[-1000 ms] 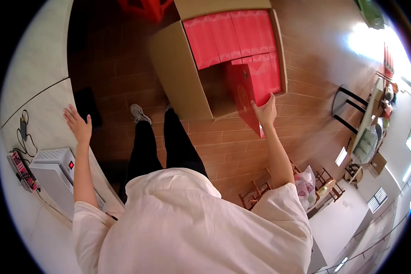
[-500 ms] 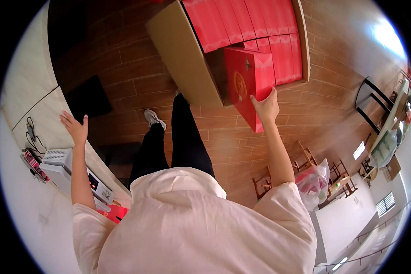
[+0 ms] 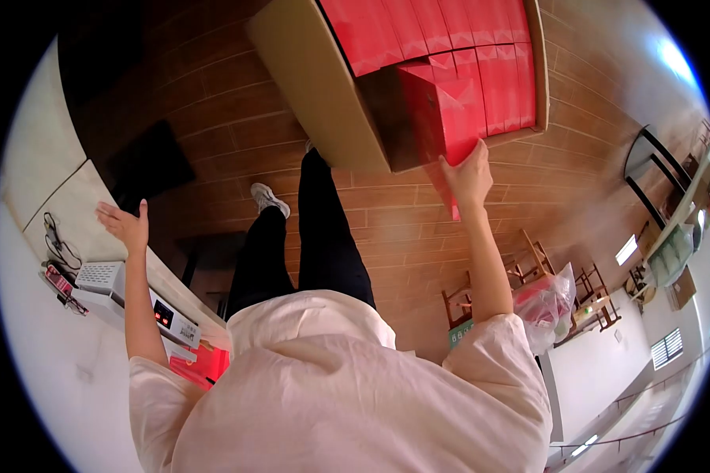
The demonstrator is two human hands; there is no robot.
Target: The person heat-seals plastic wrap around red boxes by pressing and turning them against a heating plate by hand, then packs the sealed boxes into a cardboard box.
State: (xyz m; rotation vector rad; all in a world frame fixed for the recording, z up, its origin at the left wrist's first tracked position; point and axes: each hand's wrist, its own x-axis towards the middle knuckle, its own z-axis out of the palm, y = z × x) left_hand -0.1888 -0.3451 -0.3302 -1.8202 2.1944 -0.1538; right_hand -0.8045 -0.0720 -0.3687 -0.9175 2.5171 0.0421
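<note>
My right hand (image 3: 469, 175) grips the near end of a red gift box (image 3: 459, 118). The box stands partly out of a large open cardboard carton (image 3: 312, 75), its near corner past the carton's edge. Inside the carton, similar red boxes (image 3: 438, 24) stand packed in two rows, with a dark gap left of the held one. My left hand (image 3: 125, 226) is empty with fingers spread, over or beside the edge of the pale counter (image 3: 59, 185); whether it touches the surface I cannot tell.
On the counter are a white machine with a lit display (image 3: 170, 315), a black cable (image 3: 55, 236) and a pink-and-black item (image 3: 59, 280). Wooden chairs (image 3: 536, 252) and a clear plastic bag (image 3: 546, 307) are at right. A black stool (image 3: 647, 162) stands farther off.
The red box has turned so its emblem side is hardly visible, and sits closer to the neighbouring boxes. My right hand moved slightly away from me with it. The left hand stays open.
</note>
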